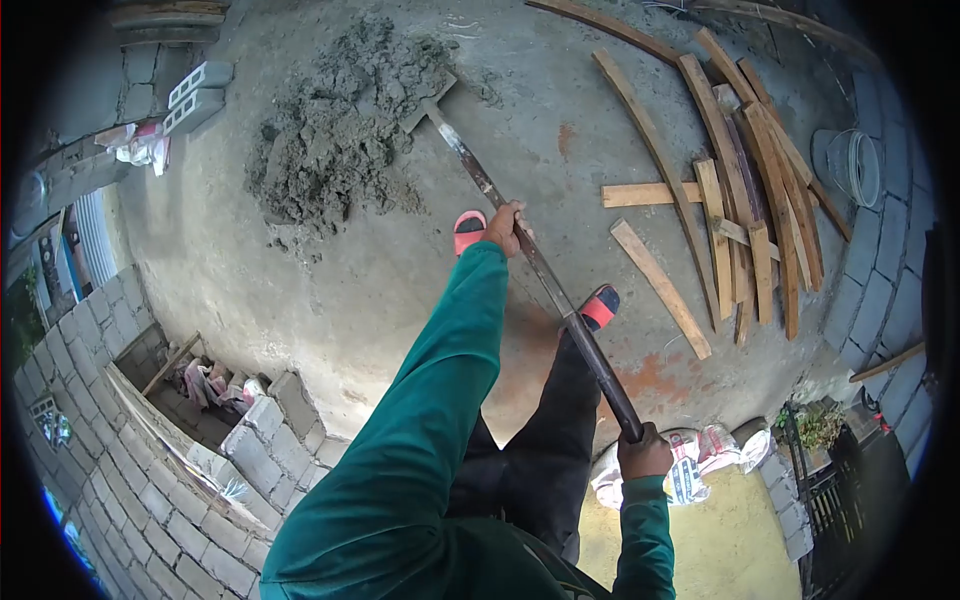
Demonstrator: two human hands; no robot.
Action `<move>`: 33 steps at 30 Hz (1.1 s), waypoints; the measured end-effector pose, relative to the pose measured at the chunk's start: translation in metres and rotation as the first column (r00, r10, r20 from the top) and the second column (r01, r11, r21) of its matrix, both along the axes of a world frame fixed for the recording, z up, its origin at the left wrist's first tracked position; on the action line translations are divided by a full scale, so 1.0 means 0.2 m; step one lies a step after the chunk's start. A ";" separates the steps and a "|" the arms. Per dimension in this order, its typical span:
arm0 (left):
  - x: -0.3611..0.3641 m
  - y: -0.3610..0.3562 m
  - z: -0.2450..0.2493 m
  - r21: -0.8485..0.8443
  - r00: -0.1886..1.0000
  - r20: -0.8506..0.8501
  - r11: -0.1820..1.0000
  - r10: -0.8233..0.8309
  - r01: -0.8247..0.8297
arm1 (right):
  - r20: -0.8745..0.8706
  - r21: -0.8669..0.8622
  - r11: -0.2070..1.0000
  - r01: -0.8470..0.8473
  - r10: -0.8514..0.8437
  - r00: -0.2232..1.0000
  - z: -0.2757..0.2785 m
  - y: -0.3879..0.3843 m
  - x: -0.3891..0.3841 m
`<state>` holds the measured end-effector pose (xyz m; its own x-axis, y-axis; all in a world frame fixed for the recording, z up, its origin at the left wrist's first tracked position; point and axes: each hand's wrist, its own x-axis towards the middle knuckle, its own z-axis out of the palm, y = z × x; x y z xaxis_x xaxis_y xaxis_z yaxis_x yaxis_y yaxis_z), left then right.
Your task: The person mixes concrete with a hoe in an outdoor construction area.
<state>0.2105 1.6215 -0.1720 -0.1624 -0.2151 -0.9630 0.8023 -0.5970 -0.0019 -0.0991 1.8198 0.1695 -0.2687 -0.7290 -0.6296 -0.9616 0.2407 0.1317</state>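
Observation:
A long-handled shovel [540, 267] slants across the view, its dark handle worn pale near the blade. The blade [430, 103] meets the right edge of a heap of wet grey mortar [335, 125]; part of it is hidden in the mix. My left hand [505, 228] is wrapped round the handle about midway along. Lower right, my right hand [645, 450] grips the handle near its top end. Both arms wear green sleeves.
Loose wooden planks [740, 190] lie piled on the concrete floor to the right, with a bucket [847, 165] beyond them. Hollow blocks [197, 97] stand at upper left. A block wall [130, 480] borders the lower left. Sacks [690, 465] lie by my right hand.

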 end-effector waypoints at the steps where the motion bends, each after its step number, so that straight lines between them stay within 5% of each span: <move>1: -0.05 0.05 0.10 0.005 1.000 -0.016 1.000 0.021 -0.021 | -0.029 -0.003 0.999 -0.037 0.037 0.999 0.05 0.07 -0.04; 7: -0.12 0.46 0.63 0.135 0.980 -0.143 0.983 0.140 -0.121 | -0.088 -0.005 0.998 -0.064 0.064 0.994 0.44 0.43 -0.23; 10: 0.00 0.65 0.93 0.223 0.992 0.079 0.968 0.099 -0.114 | 0.023 0.106 0.994 -0.033 0.031 0.999 0.55 0.58 -0.29; 14: 0.26 0.86 1.07 0.348 0.861 0.498 0.934 -0.106 -0.086 | 0.386 0.435 0.892 0.121 -0.306 0.870 0.52 0.51 -0.26; 16: 0.40 0.85 1.12 0.399 0.739 0.628 0.916 -0.243 -0.037 | 0.231 0.903 0.426 0.061 -0.598 0.768 0.34 0.32 -0.26; 18: 0.59 0.83 0.99 0.451 0.579 0.702 0.888 -0.414 0.088 | 0.108 0.979 0.186 0.087 -0.828 0.550 0.18 0.09 -0.16; 19: 0.67 0.77 0.94 0.505 0.442 0.729 0.847 -0.522 0.167 | 0.116 0.980 0.187 0.073 -0.823 0.556 0.14 -0.06 -0.10; 22: 0.67 0.57 0.98 0.618 0.274 0.723 0.771 -0.634 0.154 | 0.067 0.998 0.053 -0.046 -0.903 0.425 0.08 -0.28 -0.08; 23: 0.65 0.56 1.03 0.624 0.271 0.721 0.768 -0.637 0.145 | 0.174 0.983 0.183 -0.032 -0.846 0.504 0.05 -0.29 -0.19; 25: 0.49 0.63 1.18 0.213 0.708 0.649 0.959 -0.281 0.185 | 0.348 0.897 0.440 -0.049 -0.631 0.693 0.13 -0.31 -0.39; 26: 0.40 0.56 1.26 0.205 0.711 0.649 0.962 -0.271 0.179 | 0.400 0.846 0.531 -0.041 -0.581 0.709 0.14 -0.28 -0.53; 28: 0.20 0.41 1.40 0.094 0.869 0.489 0.985 0.078 -0.142 | 0.524 0.633 0.764 -0.126 -0.303 0.796 0.22 -0.21 -0.79; 30: 0.02 0.31 1.35 0.043 0.905 0.410 0.988 0.116 -0.146 | 0.390 0.603 0.797 -0.035 -0.255 0.885 0.38 -0.24 -0.93; 33: -0.38 0.11 1.19 -0.002 0.972 0.115 0.978 0.206 -0.207 | 0.161 0.227 0.970 -0.088 0.052 0.986 0.56 -0.23 -1.01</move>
